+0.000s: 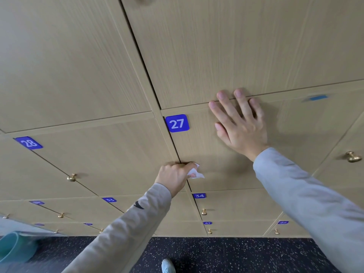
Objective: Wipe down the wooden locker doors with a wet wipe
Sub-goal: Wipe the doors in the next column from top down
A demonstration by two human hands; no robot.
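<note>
A wall of light wooden locker doors fills the view. Door 27 (208, 146) carries a blue number plate (177, 123) at its top left corner. My left hand (174, 177) grips a crumpled white wet wipe (194, 172) and presses it against door 27 near its left edge, low on the panel. My right hand (239, 123) lies flat with fingers spread on the upper part of door 27, fingertips reaching over the gap to the door above.
Door 28 (88, 154) is to the left, doors 33 (109, 199) and 34 (199, 195) below, each with a brass knob (71, 177). A speckled dark floor (226, 253) lies beneath. A teal object (13, 247) sits at the lower left. A shoe tip (167, 266) shows at the bottom.
</note>
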